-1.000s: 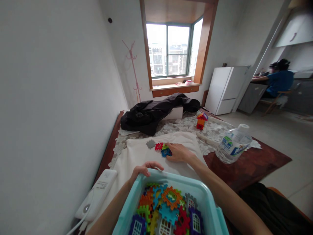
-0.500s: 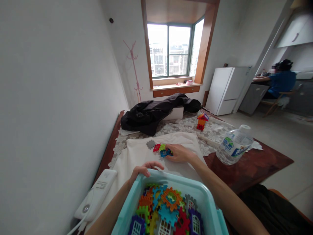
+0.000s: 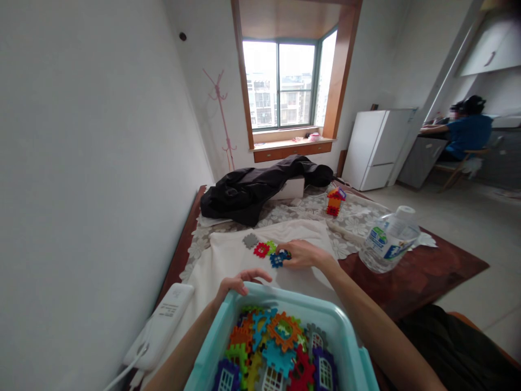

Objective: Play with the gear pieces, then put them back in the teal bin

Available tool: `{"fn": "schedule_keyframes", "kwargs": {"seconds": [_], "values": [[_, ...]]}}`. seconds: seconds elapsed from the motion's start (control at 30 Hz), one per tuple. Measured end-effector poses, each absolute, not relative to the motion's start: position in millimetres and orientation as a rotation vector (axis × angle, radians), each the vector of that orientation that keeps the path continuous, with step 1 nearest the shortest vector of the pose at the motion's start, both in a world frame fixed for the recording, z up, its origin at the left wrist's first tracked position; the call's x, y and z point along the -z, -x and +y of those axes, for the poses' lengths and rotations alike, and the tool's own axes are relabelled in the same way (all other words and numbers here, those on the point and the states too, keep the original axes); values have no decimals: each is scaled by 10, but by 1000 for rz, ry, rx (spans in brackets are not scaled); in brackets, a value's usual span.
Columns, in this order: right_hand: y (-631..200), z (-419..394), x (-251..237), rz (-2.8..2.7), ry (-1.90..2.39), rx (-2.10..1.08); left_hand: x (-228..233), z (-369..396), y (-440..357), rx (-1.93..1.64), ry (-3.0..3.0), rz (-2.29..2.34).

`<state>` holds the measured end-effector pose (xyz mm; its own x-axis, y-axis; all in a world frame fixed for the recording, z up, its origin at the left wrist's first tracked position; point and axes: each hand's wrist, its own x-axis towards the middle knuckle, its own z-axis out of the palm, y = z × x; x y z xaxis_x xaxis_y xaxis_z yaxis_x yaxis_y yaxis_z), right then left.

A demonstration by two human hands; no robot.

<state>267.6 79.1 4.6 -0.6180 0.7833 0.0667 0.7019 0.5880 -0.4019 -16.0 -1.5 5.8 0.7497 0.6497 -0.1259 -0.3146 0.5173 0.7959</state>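
1. Right hand (image 3: 303, 253): extended forward over the cream cloth (image 3: 228, 260), palm down, fingers curled and their tips closed on the blue tile (image 3: 278, 259), a toothed plastic piece at the hand's left edge.
2. Left hand (image 3: 238, 282): fingers hooked over the far rim of the teal bin (image 3: 342, 320), gripping it; no tile held.
3. Relation noted: the blue tile lies forward and slightly right of the left hand, directly at the right fingertips. The right hand is plainly nearer. The tile is roughly square, so it has no clear long axis.
4. Adjacent pieces: green tile (image 3: 271, 247), red tile (image 3: 261, 250) and grey tile (image 3: 250, 240) sit in a loose row to the left, the green just beside the blue.
5. Bin contents: many coloured tiles, heaped.
6. Surroundings: water bottle (image 3: 388, 239) lies to the right, well apart; a small tile house (image 3: 335, 202) stands farther back.
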Motion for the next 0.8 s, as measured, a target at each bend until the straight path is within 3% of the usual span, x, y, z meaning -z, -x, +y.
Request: {"fn": "schedule_keyframes", "kwargs": {"seconds": [0.8], "values": [[-2234, 769, 376, -2488, 1109, -54, -20, 11, 148, -614, -852, 407]]}}
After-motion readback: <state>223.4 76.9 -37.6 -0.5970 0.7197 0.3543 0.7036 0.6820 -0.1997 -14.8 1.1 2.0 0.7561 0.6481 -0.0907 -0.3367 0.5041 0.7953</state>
